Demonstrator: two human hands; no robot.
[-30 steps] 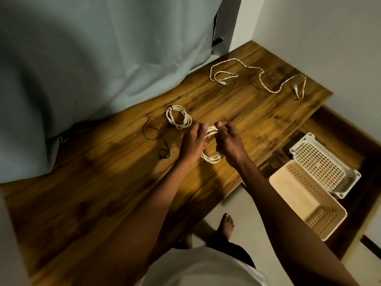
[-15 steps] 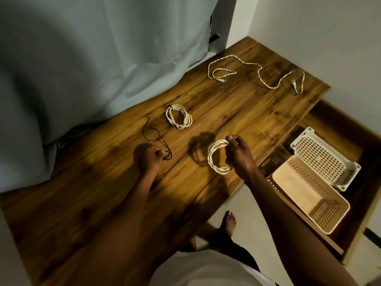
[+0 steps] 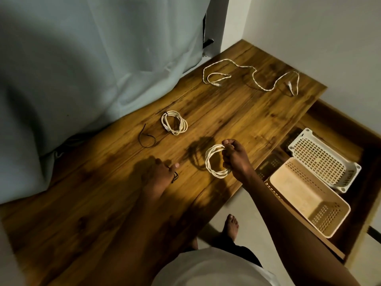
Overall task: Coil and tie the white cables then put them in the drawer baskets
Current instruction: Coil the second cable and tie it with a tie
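Head view: I am seeing the right hand (image 3: 235, 159) gripping a coiled white cable (image 3: 214, 162) above the desk (image 3: 237, 120), while the left hand (image 3: 158, 172) is pinching a black tie (image 3: 175, 176). Another coil (image 3: 174, 122) and a loose cable (image 3: 251, 76) are lying farther back, with two baskets (image 3: 309, 195) sitting in the open drawer (image 3: 340, 129) to the right.
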